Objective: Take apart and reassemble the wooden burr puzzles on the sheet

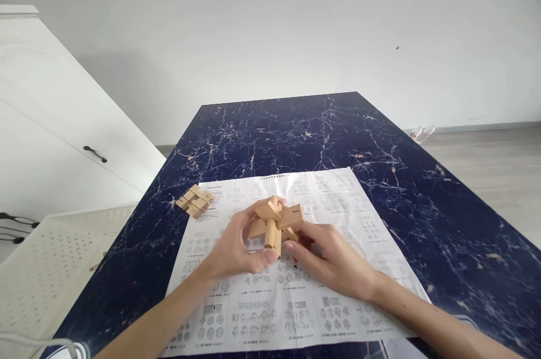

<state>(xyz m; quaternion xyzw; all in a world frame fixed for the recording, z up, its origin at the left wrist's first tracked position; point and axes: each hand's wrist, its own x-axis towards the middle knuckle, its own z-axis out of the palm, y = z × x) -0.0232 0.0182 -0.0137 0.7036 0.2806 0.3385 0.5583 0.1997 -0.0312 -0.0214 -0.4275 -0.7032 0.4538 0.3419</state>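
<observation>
A wooden interlocking puzzle (278,222) of crossed light-wood bars sits just above a printed instruction sheet (291,297). My left hand (236,249) grips it from the left, thumb under the lower bar. On the other side, my right hand (327,257) holds the same puzzle with its fingertips. A few separate notched wooden pieces (195,201) lie together at the sheet's top left corner, apart from both hands.
The sheet lies on a dark blue marble-patterned table (380,139). A white perforated basket (51,257) stands at the left below the table edge. Behind it is a white cabinet (51,139) with a black handle. Wall and wooden floor lie beyond.
</observation>
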